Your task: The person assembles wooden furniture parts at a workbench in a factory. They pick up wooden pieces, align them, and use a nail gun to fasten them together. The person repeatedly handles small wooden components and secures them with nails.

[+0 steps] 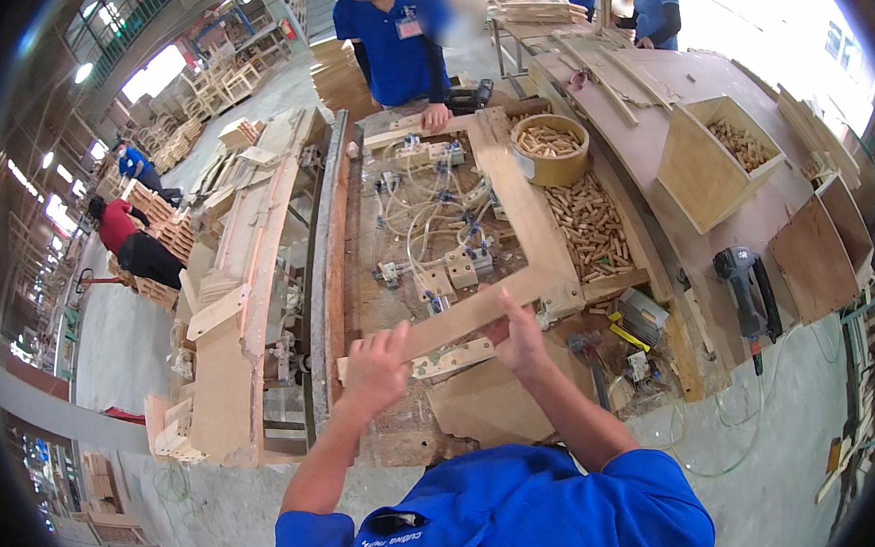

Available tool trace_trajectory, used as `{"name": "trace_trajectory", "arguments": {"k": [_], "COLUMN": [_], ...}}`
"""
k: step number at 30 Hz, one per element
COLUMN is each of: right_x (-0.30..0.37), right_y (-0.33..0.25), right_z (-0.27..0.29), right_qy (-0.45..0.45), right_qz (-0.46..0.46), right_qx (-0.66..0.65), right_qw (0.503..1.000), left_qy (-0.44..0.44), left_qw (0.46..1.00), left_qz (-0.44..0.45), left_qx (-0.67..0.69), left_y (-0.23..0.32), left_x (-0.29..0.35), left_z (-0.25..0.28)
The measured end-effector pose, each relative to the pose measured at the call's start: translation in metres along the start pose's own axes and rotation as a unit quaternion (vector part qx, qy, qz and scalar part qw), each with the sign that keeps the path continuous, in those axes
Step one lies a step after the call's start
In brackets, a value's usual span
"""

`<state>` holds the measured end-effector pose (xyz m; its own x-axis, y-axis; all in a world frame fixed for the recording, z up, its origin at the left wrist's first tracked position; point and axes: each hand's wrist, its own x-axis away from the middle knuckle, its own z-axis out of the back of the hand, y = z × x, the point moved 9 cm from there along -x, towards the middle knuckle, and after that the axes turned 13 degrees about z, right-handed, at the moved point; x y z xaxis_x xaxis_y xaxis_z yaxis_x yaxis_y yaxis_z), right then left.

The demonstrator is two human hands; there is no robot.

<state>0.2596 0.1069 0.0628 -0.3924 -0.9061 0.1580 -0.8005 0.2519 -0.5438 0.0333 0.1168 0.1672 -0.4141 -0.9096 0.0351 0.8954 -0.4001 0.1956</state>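
Note:
Both of my hands grip the near rail of a pale wooden frame (470, 319) above a workbench. My left hand (376, 368) is closed round the rail's left end. Nearer the right corner, my right hand (516, 335) holds the same rail with the thumb on top and fingers partly hidden beneath. The frame's right rail runs away toward a co-worker in a blue shirt, whose hand (436, 117) rests at the far rail. Inside the frame's outline lies a jig (458, 267) with clear hoses, small cylinders and wooden blocks.
Wooden dowels (591, 228) lie heaped right of the frame, beside a round tub (567, 169) of more dowels. A plywood box (709, 175) and a power tool (747, 292) sit on the right-hand table. Wooden parts (226, 381) are stacked at left. A yellow-handled tool (630, 337) lies near my right forearm.

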Motion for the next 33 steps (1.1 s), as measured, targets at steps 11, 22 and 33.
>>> {"name": "trace_trajectory", "arguments": {"k": [11, 22, 33], "right_x": [-0.011, -0.002, -0.043], "right_y": [0.117, 0.05, 0.057], "right_z": [0.102, 0.05, 0.028], "right_qy": [0.209, -0.218, -0.409], "right_qz": [-0.139, -0.018, 0.227], "right_qx": [-0.024, 0.72, 0.799], "right_qw": [0.968, 0.659, 0.377], "left_qy": [-0.102, -0.089, -0.055], "left_qw": [0.994, 0.995, 0.998], "left_qz": [-0.002, -0.017, -0.02], "left_qx": [-0.044, -0.048, -0.013], "left_y": [-0.071, -0.071, -0.074], "left_x": [-0.051, -0.056, -0.054], "left_z": [-0.088, -0.141, -0.13]}}
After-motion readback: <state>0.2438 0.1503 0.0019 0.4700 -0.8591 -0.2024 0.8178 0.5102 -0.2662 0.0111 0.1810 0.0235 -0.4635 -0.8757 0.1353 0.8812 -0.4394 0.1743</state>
